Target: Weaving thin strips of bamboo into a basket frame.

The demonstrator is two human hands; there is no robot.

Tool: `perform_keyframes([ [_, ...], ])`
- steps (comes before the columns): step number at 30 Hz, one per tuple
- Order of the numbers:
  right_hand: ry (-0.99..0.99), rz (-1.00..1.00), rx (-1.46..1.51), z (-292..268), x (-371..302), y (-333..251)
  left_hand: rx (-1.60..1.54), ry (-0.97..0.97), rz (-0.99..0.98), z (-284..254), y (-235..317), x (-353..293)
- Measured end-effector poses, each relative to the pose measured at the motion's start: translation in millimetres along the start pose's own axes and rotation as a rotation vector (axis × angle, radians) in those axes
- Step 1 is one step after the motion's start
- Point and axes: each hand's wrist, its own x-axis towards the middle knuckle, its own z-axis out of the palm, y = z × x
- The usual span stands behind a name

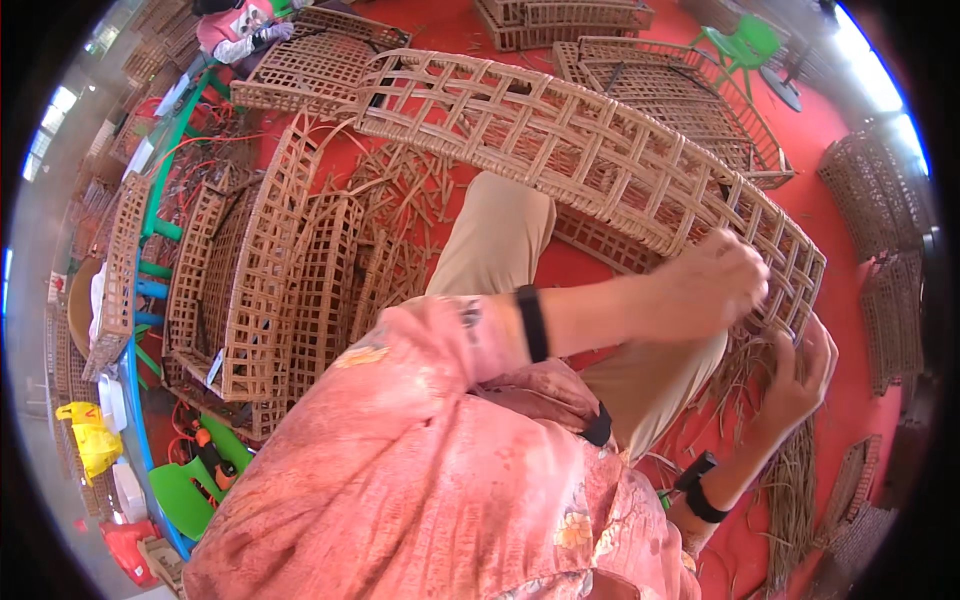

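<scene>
A long woven wicker panel (600, 150) with an open grid and bound rims lies across my knees, slanting down to the right. Over its right end is my left hand (715, 285), fingers curled in and slightly smeared by motion; what they pinch, if anything, is too small to name. My right hand (803, 375) curves against the panel's lower right corner, thumb apart from the fingers, gripping the edge there. Loose brown strands (735, 385) hang below that corner. A longer bundle of strands (792, 500) lies beside my right forearm.
Stacked wicker baskets (265, 290) stand at the left, among cut strips (400, 190) on the red floor. Another basket (680, 100) lies beyond the panel. Green stools (745, 42) and a blue-green rail (135, 400) are around. A person (235, 30) works at the far left.
</scene>
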Motion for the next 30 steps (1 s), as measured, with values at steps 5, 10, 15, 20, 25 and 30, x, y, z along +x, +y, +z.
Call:
perform_keyframes([
  [5, -0.238, -0.307, -0.063, 74.8, -0.2, -103.0, 0.005, -0.009, -0.211, -75.6, -42.1, -52.8],
  [10, -0.248, -0.376, -0.233, 115.0, -2.5, -119.9, 0.114, 0.035, -0.22, -90.6, -63.4, -68.1],
  [15, -0.131, -0.361, -0.215, 133.3, -17.3, -111.5, -0.038, 0.041, -0.196, -88.3, -71.4, -79.9],
  [20, -0.128, -0.315, -0.356, 131.1, -13.6, -164.5, 0.072, -0.01, -0.241, -145.4, -95.4, -93.0],
  [25, -0.295, -0.587, 0.016, 191.2, 3.0, -220.1, 0.3, -0.068, -0.342, -222.3, -154.6, -143.0],
  [30, -0.348, -0.651, -0.046, 241.8, -0.2, -239.9, 0.272, -0.162, -0.242, -217.9, -174.5, -158.5],
])
